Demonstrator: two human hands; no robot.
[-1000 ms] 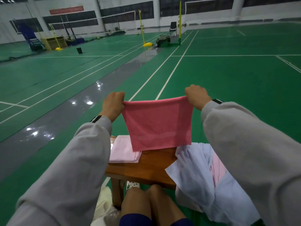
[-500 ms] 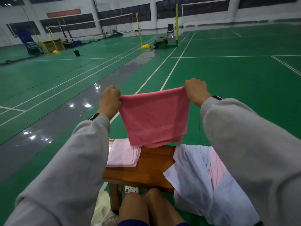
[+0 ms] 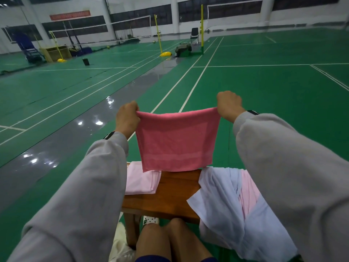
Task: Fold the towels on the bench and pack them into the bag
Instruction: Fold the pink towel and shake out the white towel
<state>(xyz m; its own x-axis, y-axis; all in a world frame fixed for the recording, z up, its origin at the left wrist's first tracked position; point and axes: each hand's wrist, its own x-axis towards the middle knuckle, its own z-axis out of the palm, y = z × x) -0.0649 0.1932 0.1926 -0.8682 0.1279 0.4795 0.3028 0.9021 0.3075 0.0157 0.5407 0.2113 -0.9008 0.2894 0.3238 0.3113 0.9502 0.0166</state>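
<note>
Both hands' grip pinching pink towel (image 3: 175,142) corners, above bench (image 3: 175,193)

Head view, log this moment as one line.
left hand: pinches left top corner | right hand: pinches right top corner | dark pink towel: hanging above bench | pale pink towel: folded on bench

Towels, 4: rose towel (image 3: 175,142), folded pink towel (image 3: 140,183), loose pink towel (image 3: 249,191), white towel (image 3: 221,195). Bench (image 3: 175,195), 1. Hands, 2: left hand (image 3: 126,120), right hand (image 3: 228,104). Chair (image 3: 194,35), 1
</note>
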